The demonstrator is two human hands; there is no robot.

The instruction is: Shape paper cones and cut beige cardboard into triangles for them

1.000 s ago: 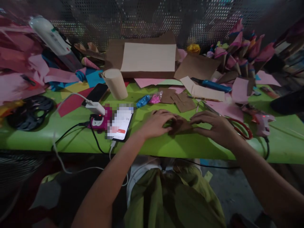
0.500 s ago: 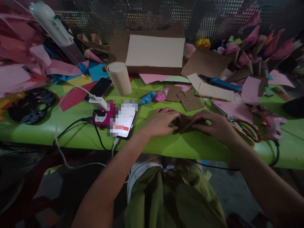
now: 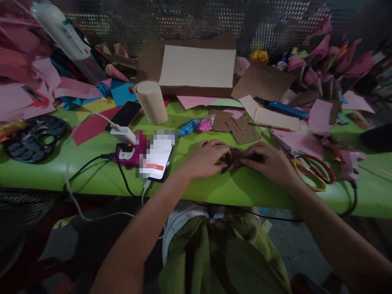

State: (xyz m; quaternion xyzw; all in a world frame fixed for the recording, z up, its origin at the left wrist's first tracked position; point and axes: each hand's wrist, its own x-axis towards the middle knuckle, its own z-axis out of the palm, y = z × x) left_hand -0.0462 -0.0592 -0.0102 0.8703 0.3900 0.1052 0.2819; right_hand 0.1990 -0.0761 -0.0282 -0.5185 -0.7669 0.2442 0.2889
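Observation:
Between my two hands is a small piece of brown paper (image 3: 235,156), partly covered by the fingers. My left hand (image 3: 208,158) pinches its left side, and my right hand (image 3: 266,159) grips its right side between thumb and fingers. Both hands are just above the green tabletop (image 3: 208,190). Scissors (image 3: 311,168) with red and yellow handles lie right of my right hand. Beyond the hands are more brown paper pieces (image 3: 243,130), a blue wrapped bundle (image 3: 188,127) and a pink wrapped bundle (image 3: 206,123).
Left of my arm, a lit phone (image 3: 159,157) is plugged in beside a pink power strip (image 3: 130,155). A paper roll (image 3: 151,102) stands behind it. A glue gun (image 3: 347,159) lies at the right, a blue cutter (image 3: 288,109) behind the scissors. A cardboard box (image 3: 196,90) stands at the back.
My right hand has shifted slightly left, closer to my left hand, and the scissors' yellow handle shows more. The whole view has moved a little. Both hands still hold the brown paper.

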